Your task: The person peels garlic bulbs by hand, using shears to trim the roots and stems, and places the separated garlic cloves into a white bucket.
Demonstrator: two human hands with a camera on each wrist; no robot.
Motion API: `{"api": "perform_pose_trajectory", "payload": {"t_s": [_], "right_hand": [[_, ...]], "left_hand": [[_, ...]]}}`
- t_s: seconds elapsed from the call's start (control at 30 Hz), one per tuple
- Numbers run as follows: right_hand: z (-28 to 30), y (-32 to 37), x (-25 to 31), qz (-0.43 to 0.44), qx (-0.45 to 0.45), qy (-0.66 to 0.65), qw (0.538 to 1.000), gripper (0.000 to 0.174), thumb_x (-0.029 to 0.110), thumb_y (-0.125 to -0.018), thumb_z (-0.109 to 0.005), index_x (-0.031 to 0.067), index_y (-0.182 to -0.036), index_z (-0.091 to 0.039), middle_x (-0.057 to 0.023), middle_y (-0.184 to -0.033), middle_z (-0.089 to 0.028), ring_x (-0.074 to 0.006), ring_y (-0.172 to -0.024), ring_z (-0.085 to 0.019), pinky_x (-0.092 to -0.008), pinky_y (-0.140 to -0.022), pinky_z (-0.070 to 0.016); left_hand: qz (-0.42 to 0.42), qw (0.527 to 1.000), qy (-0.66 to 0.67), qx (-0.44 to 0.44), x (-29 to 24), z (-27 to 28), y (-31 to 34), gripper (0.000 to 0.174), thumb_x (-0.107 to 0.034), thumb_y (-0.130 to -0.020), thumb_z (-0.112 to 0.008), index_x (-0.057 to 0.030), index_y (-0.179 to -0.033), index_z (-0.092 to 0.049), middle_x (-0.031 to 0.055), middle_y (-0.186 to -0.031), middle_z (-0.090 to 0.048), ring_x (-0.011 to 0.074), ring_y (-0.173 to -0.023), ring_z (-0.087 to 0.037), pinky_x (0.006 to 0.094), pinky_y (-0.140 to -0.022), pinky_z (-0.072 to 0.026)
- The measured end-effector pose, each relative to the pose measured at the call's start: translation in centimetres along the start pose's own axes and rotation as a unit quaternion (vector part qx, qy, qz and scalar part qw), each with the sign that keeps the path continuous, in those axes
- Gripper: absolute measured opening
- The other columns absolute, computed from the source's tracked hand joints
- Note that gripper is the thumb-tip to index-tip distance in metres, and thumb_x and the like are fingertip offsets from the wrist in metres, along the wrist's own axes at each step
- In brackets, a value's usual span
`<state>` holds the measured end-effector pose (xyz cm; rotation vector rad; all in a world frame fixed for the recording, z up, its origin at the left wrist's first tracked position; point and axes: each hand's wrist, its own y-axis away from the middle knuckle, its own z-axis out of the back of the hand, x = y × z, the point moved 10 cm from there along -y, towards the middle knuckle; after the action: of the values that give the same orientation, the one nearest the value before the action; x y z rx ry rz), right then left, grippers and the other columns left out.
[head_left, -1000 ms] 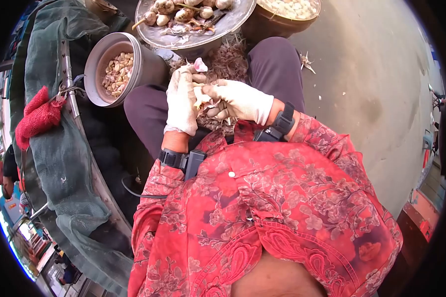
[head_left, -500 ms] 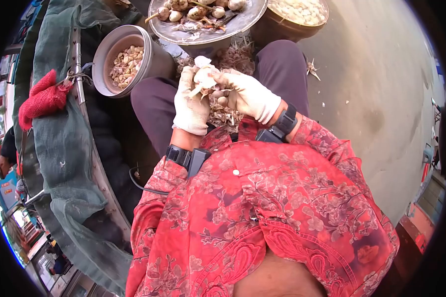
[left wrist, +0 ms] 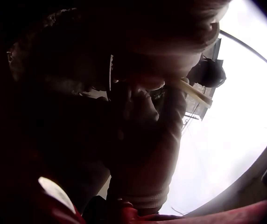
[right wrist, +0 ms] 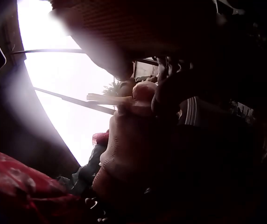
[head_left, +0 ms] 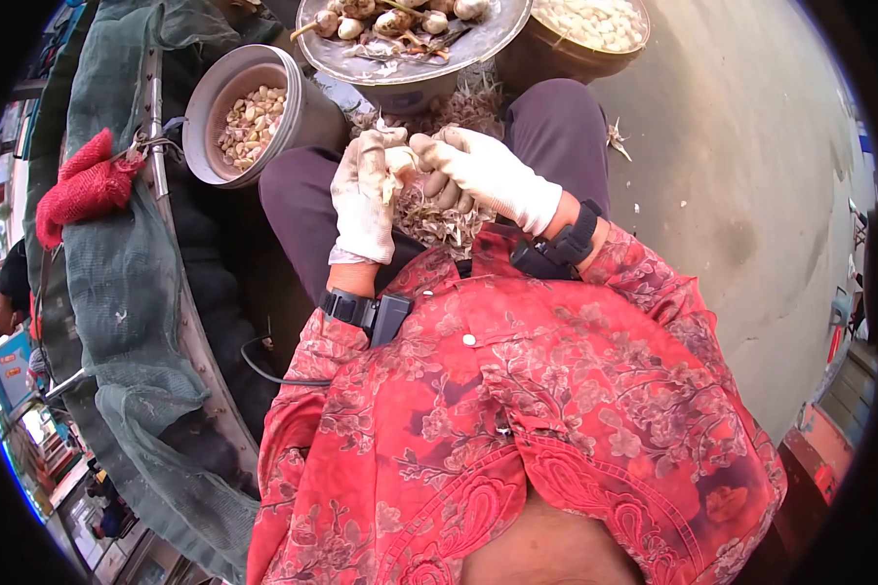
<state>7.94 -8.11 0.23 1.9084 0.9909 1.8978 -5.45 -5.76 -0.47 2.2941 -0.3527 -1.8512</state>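
Note:
My gloved left hand (head_left: 363, 195) grips a pale garlic bulb (head_left: 398, 164) above my lap, its skin partly torn. Close against the bulb's right side, my gloved right hand (head_left: 493, 182) has curled fingers, with thumb and fingertips at the bulb. In the right wrist view the rounded garlic (right wrist: 144, 90) sits between the dark fingers, and a short pale stem (right wrist: 106, 99) sticks out to the left. That stem shows in the left wrist view too. Both wrist views are dark, and the gloves hide much of the bulb.
Loose garlic skins (head_left: 444, 222) lie between my knees. Ahead stands a wide metal basin (head_left: 346, 60) of whole garlic bulbs; right of it, a bowl (head_left: 566, 60) of peeled cloves. A grey bucket (head_left: 307, 122) with cloves is at left, beside green netting (head_left: 132, 292).
My hands first move up with the garlic bulb, then my right hand shifts slightly right and its fingers curl more. The left hand keeps its hold. The head view has tilted slightly.

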Motion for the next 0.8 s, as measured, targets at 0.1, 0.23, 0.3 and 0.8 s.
{"api": "perform_pose_trajectory", "payload": {"t_s": [0.1, 0.23, 0.3, 0.8], "right_hand": [[-1.2, -0.5, 0.4, 0.043, -0.011, 0.116, 0.992, 0.059, 0.057, -0.087, -0.059, 0.0, -0.103, -0.058, -0.0087, -0.086, -0.065, -0.0113, -0.067, -0.06, -0.0262, -0.057, -0.0472], [-2.9, -0.2, -0.9, 0.018, 0.018, 0.058, 0.998, 0.058, 0.052, -0.089, -0.061, 0.0018, -0.116, -0.054, -0.0026, -0.081, -0.06, -0.0072, -0.061, -0.054, -0.0228, -0.054, -0.0449], [-3.0, -0.1, -1.6, -0.011, 0.009, 0.09, 0.996, 0.057, 0.048, -0.089, -0.062, 0.0011, -0.12, -0.054, -0.0066, -0.088, -0.064, -0.0111, -0.07, -0.06, -0.0256, -0.063, -0.0488], [-3.0, -0.1, 0.4, 0.147, -0.039, 0.169, 0.974, 0.036, 0.035, -0.097, -0.05, -0.0005, -0.101, -0.056, -0.0103, -0.08, -0.064, -0.0177, -0.065, -0.062, -0.032, -0.057, -0.0491]], "left_hand": [[-0.091, 0.989, -0.113, -0.017, -1.1, 0.1, -0.3, 0.038, -0.035, -0.103, -0.044, -0.0025, -0.102, -0.064, 0.0019, -0.082, -0.065, 0.008, -0.064, -0.054, 0.0226, -0.06, -0.0449], [0.065, 0.995, 0.073, -0.028, 0.7, -0.3, -0.1, 0.046, -0.041, -0.101, -0.046, 0.0014, -0.092, -0.063, 0.0082, -0.081, -0.065, 0.0137, -0.065, -0.057, 0.0275, -0.063, -0.0495], [0.124, 0.982, 0.131, -0.058, 2.4, 0.3, -0.1, 0.043, -0.04, -0.099, -0.05, -0.0003, -0.086, -0.06, 0.0079, -0.078, -0.063, 0.0147, -0.063, -0.056, 0.0285, -0.059, -0.0491], [0.294, 0.868, 0.385, -0.106, 7.4, -0.4, 0.5, 0.034, -0.035, -0.098, -0.048, -0.0096, -0.076, -0.049, 0.0035, -0.069, -0.052, 0.0162, -0.058, -0.051, 0.0327, -0.054, -0.0458]]}}
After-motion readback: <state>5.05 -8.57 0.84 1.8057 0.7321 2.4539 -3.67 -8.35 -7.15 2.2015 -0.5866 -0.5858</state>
